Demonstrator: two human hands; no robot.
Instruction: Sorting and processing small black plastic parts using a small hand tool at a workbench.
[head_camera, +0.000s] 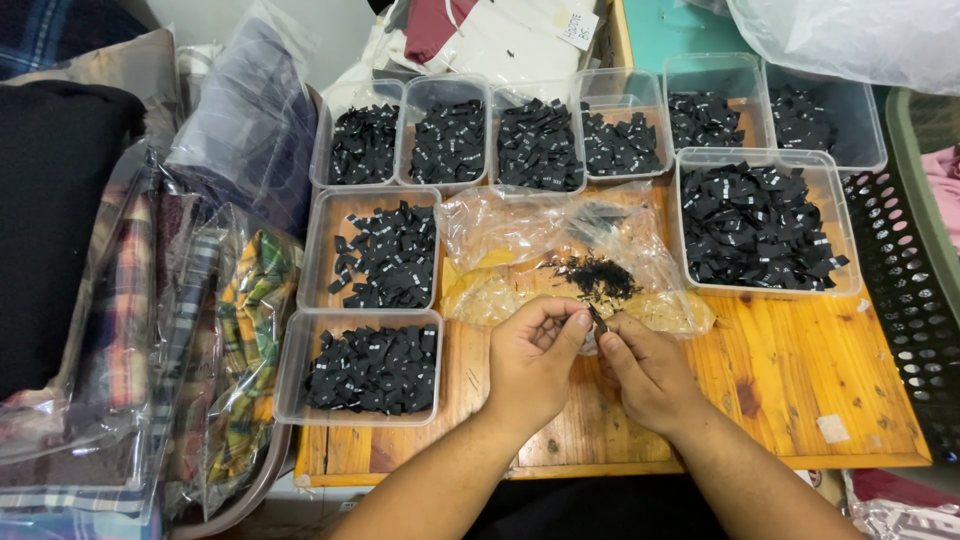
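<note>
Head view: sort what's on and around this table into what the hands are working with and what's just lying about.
In use:
- left hand and right hand, pinching a small black tag between them
- clear plastic bag with loose black bits
- clear tubs of black tags

Lying about:
- bagged plaid fabric
- black perforated basket
- wooden table

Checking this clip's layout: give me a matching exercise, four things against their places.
Things:
1. plastic bag
2. largest tub
3. black label
4. plaid fabric packs

Places:
A. pinched between left hand and right hand
B. table's right side
C. off the table's left edge
D. table middle, just beyond the hands

Pairs: 1-D, 2-B, 3-A, 4-C
</note>
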